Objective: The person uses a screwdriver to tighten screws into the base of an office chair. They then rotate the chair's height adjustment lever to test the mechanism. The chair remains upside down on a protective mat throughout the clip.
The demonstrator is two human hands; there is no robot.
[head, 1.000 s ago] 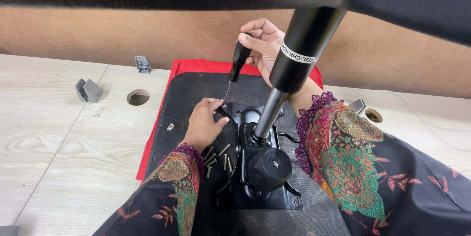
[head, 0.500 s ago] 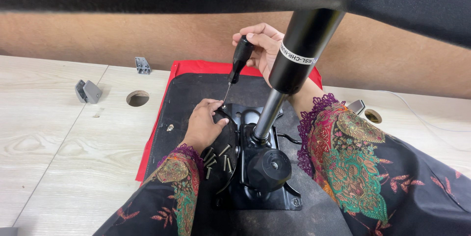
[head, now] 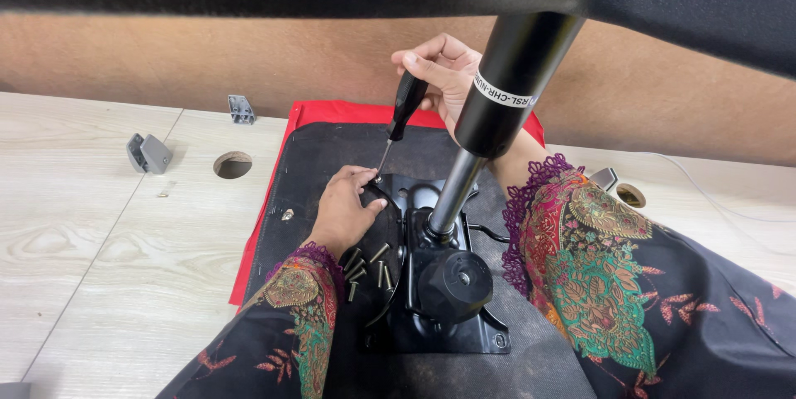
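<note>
- The pale wood-grain table [head: 99, 266] fills the view; behind its far edge runs a plain brown wall [head: 207, 59], and a dark blurred edge crosses the top of the view close to the camera.
- A black chair seat [head: 332, 158] lies on the table with its underside up, its red edge [head: 274, 192] showing along the left and far sides.
- A black metal mechanism plate [head: 448, 316] sits on the middle of that underside, with a round black knob [head: 456, 283] near its front.
- A black gas-lift cylinder [head: 506, 92] rises tilted from the plate towards the camera, a white label band around it.
- The right hand [head: 444, 75] is closed in a full fist round the black handle of a screwdriver [head: 402, 113], which is held nearly upright with its tip down at the plate's far left corner.
- The left hand [head: 344, 208] rests flat on the seat, its fingertips pinched narrowly at the screwdriver tip; whatever they pinch there is too small to tell.
- Loose dark screws [head: 365, 262] lie scattered just beside the left wrist, against the plate's left edge.
- Well to the left on the table are a round cable hole [head: 232, 165], a grey plastic fitting [head: 148, 153] and a small metal bracket [head: 241, 108].
</note>
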